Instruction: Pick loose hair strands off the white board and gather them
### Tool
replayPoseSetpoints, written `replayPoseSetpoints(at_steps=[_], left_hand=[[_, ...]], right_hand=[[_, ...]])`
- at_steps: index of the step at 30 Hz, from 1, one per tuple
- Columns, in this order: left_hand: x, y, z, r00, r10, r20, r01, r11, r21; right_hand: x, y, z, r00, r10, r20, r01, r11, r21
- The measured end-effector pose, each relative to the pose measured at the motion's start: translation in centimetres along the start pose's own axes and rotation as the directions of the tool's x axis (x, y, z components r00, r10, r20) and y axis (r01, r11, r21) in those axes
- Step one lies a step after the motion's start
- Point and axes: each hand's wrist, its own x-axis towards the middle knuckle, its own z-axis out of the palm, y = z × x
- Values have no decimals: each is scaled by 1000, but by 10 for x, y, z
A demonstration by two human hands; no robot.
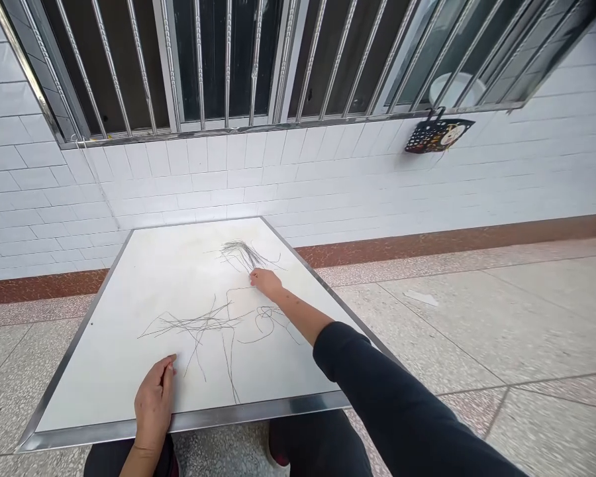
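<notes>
Left hand [153, 399] closed, contents unclear; right hand [267, 283] tight on thin strands [243, 250], pinched ends hidden

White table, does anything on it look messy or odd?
The loose strands across the tabletop look untidy: they cross and curl in different directions, whereas the bunch at the right hand is gathered more closely.

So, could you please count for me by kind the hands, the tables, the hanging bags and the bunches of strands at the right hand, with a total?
Hands: 2 (left hand, right hand)
Table: 1
Hanging bag: 1
Bunch of strands: 1
Total: 5
Loose strands are too tangled to count, so left out.
</notes>
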Motion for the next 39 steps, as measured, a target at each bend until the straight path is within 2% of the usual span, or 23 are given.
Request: replayPoseSetpoints(at_steps=[5,10,13,16,19,23,28,35,39], left_hand=[[0,1,0,1000,-20,17,19,999,26],[1,3,1,1000,-24,10,24,999,39],[1,4,1,999,-31,9,30,998,52],[1,5,0,999,-32,14,31,998,56],[1,6,-1,999,-29,14,28,998,60],[1,7,-2,1000,-20,19,19,998,66],[1,4,-1,1000,19,14,-20,998,55],[1,2,-1,998,57,-7,-57,998,23],[1,4,-2,999,47,-19,-47,999,7]], right_hand=[[34,-1,0,999,40,-8,-40,995,-87],[47,3,-4,995,-23,-95,6,984,-177],[38,5,-2,987,-139,-84,117,968,-222],[22,6,6,963,-268,25,265,930,-254],[8,8,16,940,-324,107,341,895,-287],[-4,12,22,942,-313,120,336,885,-322],[-10,15,19,947,-299,115,320,900,-297],[-7,-5,16,946,-276,169,314,909,-275],[-17,-8,3,942,-280,186,322,910,-263]])
